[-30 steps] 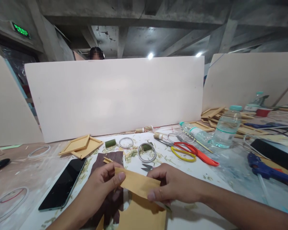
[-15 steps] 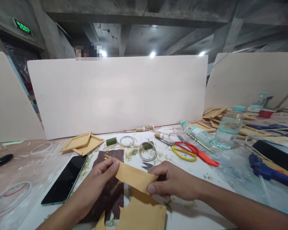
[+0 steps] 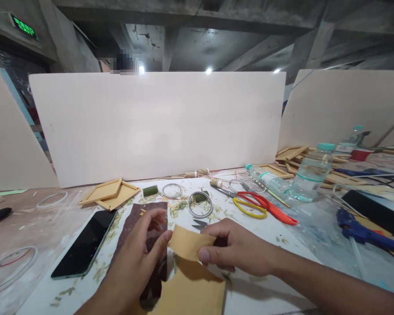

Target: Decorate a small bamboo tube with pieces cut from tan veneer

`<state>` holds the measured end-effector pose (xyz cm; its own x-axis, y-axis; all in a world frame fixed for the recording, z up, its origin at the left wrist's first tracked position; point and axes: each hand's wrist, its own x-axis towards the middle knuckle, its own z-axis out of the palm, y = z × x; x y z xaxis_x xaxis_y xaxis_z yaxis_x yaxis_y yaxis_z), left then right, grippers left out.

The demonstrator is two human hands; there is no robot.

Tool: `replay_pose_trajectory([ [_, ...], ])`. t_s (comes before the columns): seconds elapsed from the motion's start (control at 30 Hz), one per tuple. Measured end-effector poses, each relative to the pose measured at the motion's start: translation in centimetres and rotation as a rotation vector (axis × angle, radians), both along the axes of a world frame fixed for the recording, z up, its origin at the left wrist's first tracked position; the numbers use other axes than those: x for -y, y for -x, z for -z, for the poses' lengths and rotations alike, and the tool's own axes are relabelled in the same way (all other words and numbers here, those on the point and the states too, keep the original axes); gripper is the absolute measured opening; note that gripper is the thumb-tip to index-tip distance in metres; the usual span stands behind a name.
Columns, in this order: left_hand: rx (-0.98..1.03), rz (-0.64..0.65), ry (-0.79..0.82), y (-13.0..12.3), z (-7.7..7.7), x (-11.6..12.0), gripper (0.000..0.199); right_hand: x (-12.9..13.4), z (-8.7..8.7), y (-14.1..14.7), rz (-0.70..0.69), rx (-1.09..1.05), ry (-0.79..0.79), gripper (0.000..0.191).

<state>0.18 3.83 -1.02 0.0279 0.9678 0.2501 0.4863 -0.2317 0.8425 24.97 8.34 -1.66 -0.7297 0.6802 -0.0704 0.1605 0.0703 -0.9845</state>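
Observation:
My right hand (image 3: 228, 247) pinches a short strip of tan paper (image 3: 189, 244) at its right end. The strip bends slightly above a larger tan paper sheet (image 3: 193, 293) with a cut edge. My left hand (image 3: 146, 249) is open, its thumb tip by the strip's left end and its fingers raised apart. Beneath the left hand lies a dark brown, ragged-edged sheet (image 3: 156, 280). Scissor blades (image 3: 200, 224) show just behind my right hand; whether that hand also holds them I cannot tell.
Left of my hands lies a phone (image 3: 85, 245). Beyond are hexagonal wooden frames (image 3: 108, 192), tape rings (image 3: 200, 204), a green cylinder (image 3: 150, 190) and red-handled scissors (image 3: 269, 208). A water bottle (image 3: 311, 175) and blue glue gun (image 3: 357, 229) stand right. A white board (image 3: 160, 127) rises behind.
My left hand has let go of the strip's left end and opened. The strip now shows shorter and curved, still in my right hand. The view has shifted slightly.

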Motion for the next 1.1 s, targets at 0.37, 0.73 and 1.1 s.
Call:
replay_pose_trajectory([
  [0.37,-0.327,0.337,-0.133,0.0,0.9,1.3,0.06,1.3,-0.4,0.4,-0.056,0.104,-0.753,0.027],
  [0.73,-0.19,0.202,-0.027,-0.1,0.3,1.1,0.031,0.2,-0.1,0.2,0.326,0.234,-0.595,0.038],
  [1.1,0.091,0.272,0.165,-0.5,0.4,0.9,0.049,0.9,-0.5,0.5,0.217,0.219,-0.613,0.025],
])
